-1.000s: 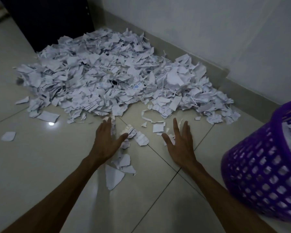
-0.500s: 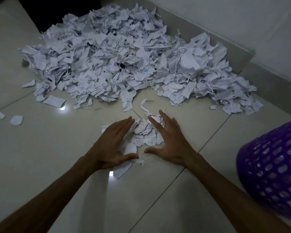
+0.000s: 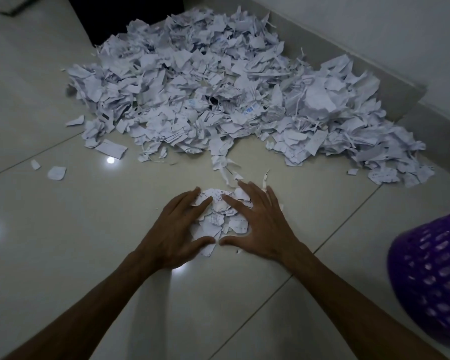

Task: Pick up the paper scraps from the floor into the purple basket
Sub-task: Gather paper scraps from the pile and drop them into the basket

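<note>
Pale tiled floor (image 3: 63, 255), big scrap heap (image 3: 218, 100) against wall.
Left hand (image 3: 177, 229) and right hand (image 3: 260, 224), fingers spread and nearly straight, corralling small scrap pile (image 3: 218, 216) — nothing gripped yet; likely to spill thin flat pieces during lift toward purple basket (image 3: 431, 276), well apart at far right.
</note>
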